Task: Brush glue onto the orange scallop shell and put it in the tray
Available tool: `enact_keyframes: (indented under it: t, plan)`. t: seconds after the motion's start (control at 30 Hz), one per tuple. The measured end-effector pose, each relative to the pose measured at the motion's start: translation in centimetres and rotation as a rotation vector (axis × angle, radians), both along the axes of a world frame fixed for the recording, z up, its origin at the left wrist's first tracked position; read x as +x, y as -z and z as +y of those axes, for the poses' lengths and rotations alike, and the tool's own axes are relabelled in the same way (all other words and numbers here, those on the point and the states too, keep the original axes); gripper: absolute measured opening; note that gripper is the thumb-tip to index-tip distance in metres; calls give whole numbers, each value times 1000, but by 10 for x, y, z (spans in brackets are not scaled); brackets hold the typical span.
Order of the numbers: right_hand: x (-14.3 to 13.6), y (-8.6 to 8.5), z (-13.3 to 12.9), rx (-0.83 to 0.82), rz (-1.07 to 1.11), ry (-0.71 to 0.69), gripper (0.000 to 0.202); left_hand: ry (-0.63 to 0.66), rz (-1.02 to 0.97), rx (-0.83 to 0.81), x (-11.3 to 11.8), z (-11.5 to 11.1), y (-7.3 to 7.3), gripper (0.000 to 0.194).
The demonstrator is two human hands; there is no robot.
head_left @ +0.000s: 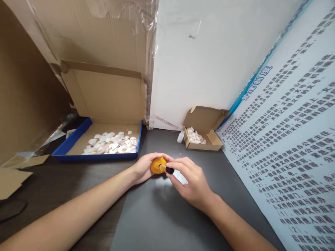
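An orange ribbed shell (156, 166) is held in my left hand (144, 168), its fingers curled around the edge. My right hand (188, 177) pinches a small brush with a black cap-like handle (170, 170). The brush's thin light stem reaches left across the shell, and its dark tip is at the shell's surface. Both hands are close together above the dark grey mat (167, 216). Beyond them, a small whitish bottle (180, 136) stands beside a little cardboard box.
An open blue-edged box (95, 157) of pale shells (112, 143) lies at the left. The small open cardboard box (205, 146) at the back right holds more shells. Cardboard pieces (13, 179) lie far left. A printed sheet (288, 139) lines the right side.
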State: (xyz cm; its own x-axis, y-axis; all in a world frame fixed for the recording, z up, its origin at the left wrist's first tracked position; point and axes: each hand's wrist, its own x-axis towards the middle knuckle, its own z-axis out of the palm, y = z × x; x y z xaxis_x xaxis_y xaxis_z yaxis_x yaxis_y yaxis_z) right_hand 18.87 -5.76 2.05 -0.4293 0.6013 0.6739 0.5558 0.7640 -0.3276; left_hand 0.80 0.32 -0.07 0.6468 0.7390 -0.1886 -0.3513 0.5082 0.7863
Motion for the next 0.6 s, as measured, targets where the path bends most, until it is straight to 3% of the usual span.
enact_keyframes:
  t: [0.23,0.43,0.6]
  plan:
    - [0,-2,-4,-94,-87,-147,19,13,-27,-31,0,1,0,32]
    - [-1,3,0,3,47,17,21,1,-26,-3,0,1,3,28]
    - [-2,2,-1,-50,-45,-46,18,11,-30,-1,0,1,0,27]
